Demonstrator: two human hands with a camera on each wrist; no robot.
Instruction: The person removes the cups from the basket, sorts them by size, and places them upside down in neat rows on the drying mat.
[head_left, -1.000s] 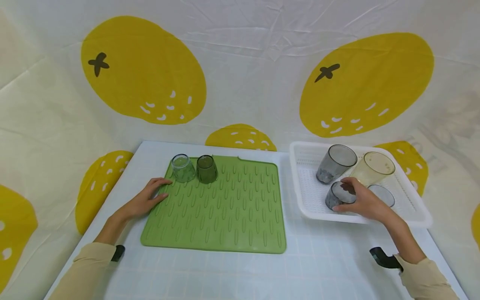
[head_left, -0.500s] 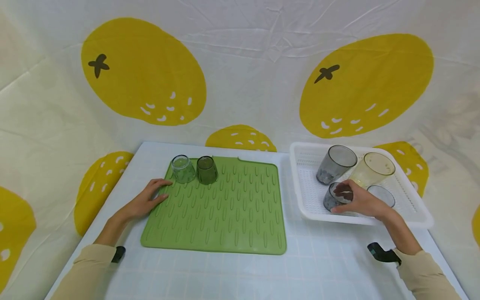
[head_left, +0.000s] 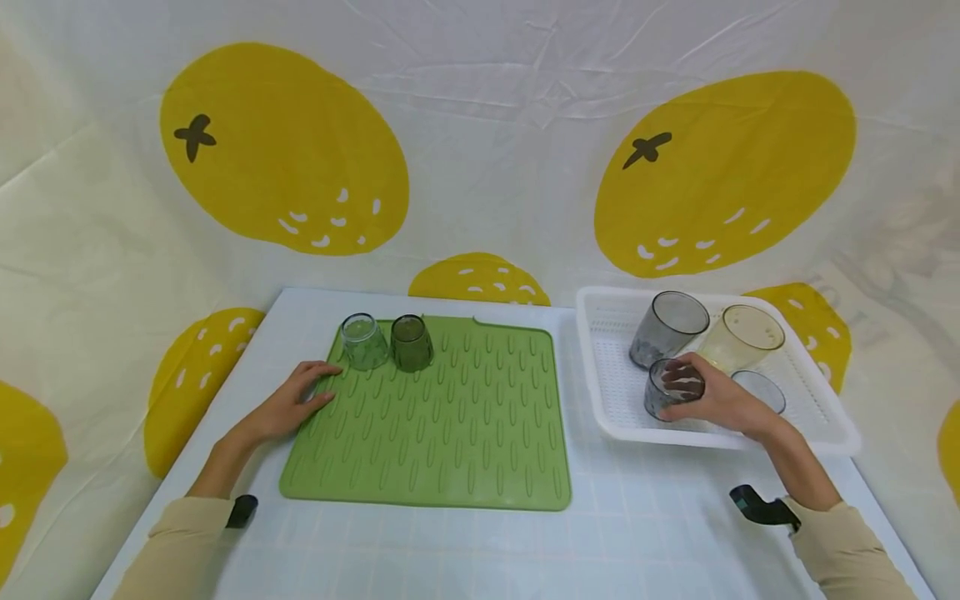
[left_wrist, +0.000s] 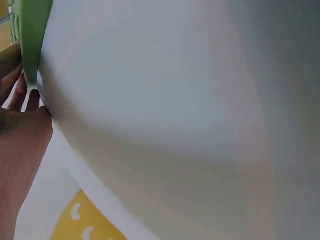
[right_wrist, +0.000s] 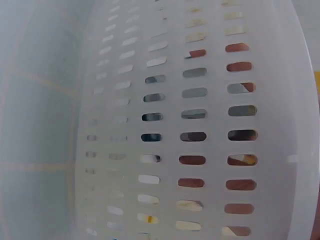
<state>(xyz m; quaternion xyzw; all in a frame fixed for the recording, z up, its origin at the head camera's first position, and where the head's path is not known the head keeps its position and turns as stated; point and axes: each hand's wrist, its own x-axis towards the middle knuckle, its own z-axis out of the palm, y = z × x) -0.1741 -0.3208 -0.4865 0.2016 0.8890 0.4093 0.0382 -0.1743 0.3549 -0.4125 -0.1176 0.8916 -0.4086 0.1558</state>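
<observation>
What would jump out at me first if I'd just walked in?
Probably the huge yellow fruit-like shapes on the pale backdrop behind the table. Next comes the bright green mat, left of centre, with a pale glass and a dark glass at its far left corner. On the right, at the white basket, the right hand holds a small grey glass.

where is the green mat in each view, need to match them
Head: the green mat lies left of and below centre.
Left wrist: top left corner, partly cut off.
Right wrist: not in it.
Landmark: the left hand, at the mat's edge in head and left wrist views.
</observation>
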